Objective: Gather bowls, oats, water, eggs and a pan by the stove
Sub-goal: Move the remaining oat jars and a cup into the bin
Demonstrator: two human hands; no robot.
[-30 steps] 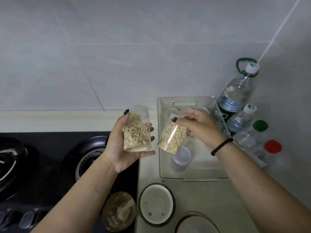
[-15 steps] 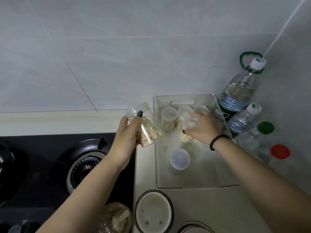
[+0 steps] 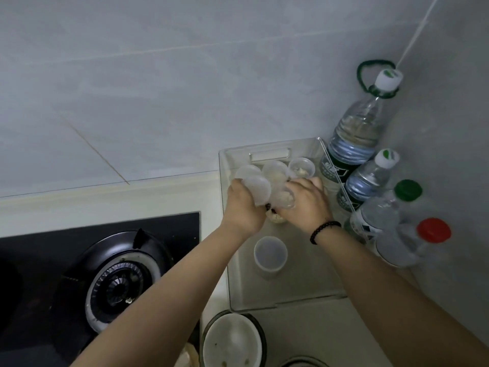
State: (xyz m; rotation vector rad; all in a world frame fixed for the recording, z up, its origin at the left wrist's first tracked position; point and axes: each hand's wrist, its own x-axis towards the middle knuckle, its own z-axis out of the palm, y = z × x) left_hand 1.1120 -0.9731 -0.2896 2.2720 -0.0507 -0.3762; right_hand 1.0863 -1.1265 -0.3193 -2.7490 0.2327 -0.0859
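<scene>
A: Where are the oats?

B: In small clear cups inside the clear tray (image 3: 312, 295) on the desk (image 3: 330, 332). The left hand (image 3: 244, 205) has its grip curled round one lidded cup (image 3: 257, 188), tipped so its lid faces up at us. The right hand (image 3: 304, 205) grips another oat cup (image 3: 284, 200) just beside it. Both hands are low in the far half of the tray and nearly touching.

A: So which step is this?

B: I'd judge the oats step: the cups are being handled among the others, either picked out or set down. I can't tell which.

A: And next?

B: Probably lifting one oat cup clear and carrying it left, toward the stove burner (image 3: 116, 287). That calls for a steady upright carry, though the lid looks seated.

A: What's close by?

B: Just beyond the hands, three more cups (image 3: 301, 167) crowd the tray's far wall. On the near side of the hands stands one capped cup (image 3: 270, 254), apart. Right of the right hand, outside the tray, water bottles (image 3: 354, 139) line the wall. Near us sits a white bowl (image 3: 232, 343).

A: Anything in the way?

B: The tray's left wall lies between the cups and the stove, so the lift must clear it. The packed cups could be knocked.
</scene>
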